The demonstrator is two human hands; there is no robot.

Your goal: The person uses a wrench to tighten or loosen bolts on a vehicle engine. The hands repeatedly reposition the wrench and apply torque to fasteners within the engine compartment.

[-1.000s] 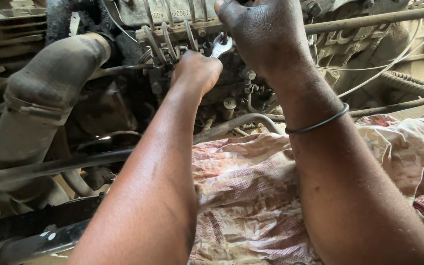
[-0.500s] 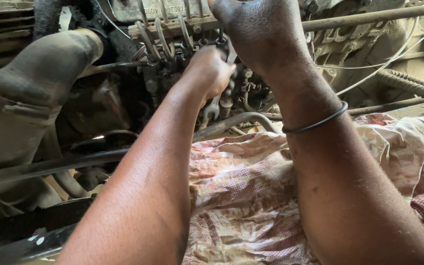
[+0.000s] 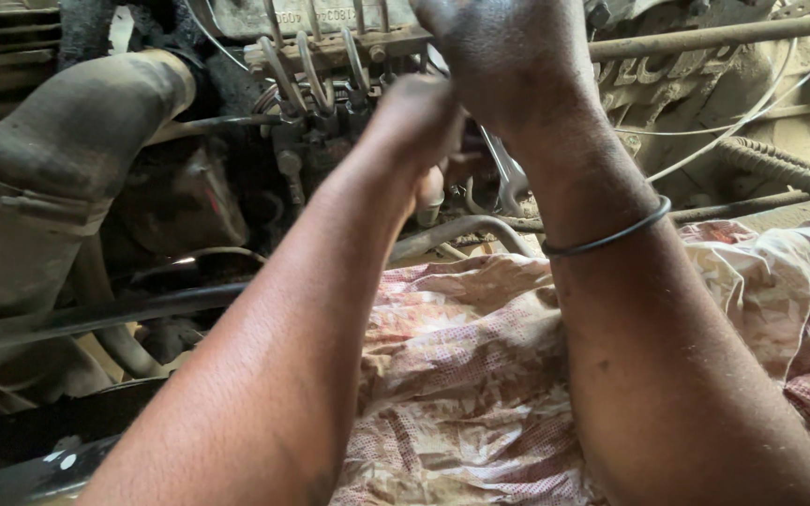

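My left hand (image 3: 419,122) is closed into a fist in front of a dirty engine block, just below a row of thin metal fuel lines (image 3: 311,66). A silver open-end wrench (image 3: 508,173) hangs down from this fist, its jaw pointing downward. My right hand (image 3: 508,56) is directly above and to the right, back toward the camera, with its fingers hidden against the engine. A thin black band (image 3: 611,239) circles the right wrist. Both forearms cover the middle of the view.
A thick dusty rubber hose (image 3: 49,187) curves down the left side. A patterned pink and cream cloth (image 3: 480,375) lies draped under my arms. A rusty rod (image 3: 705,37) runs along the top right, and a bent grey pipe (image 3: 461,230) passes below the hands.
My left hand has swung the wrench from pointing up beside the fuel lines to hanging down. Both hands now sit closer together, and the view has moved nearer.
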